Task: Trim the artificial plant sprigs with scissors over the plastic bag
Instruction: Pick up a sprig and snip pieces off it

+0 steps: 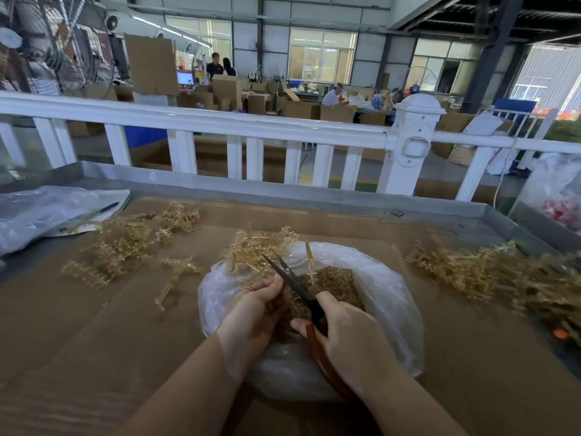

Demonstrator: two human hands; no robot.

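Note:
A clear plastic bag lies open on the cardboard-covered table, with a heap of tan cut bits inside. My left hand holds a tan artificial sprig over the bag's far-left rim. My right hand grips scissors with red-brown handles. Their dark blades stand apart and point up-left toward the sprig. One thin tan stem sticks up beside the blades.
Loose sprigs lie in a pile at left and another at right. One trimmed stalk lies left of the bag. A crumpled plastic bag sits far left. A white fence runs behind the table's metal rim.

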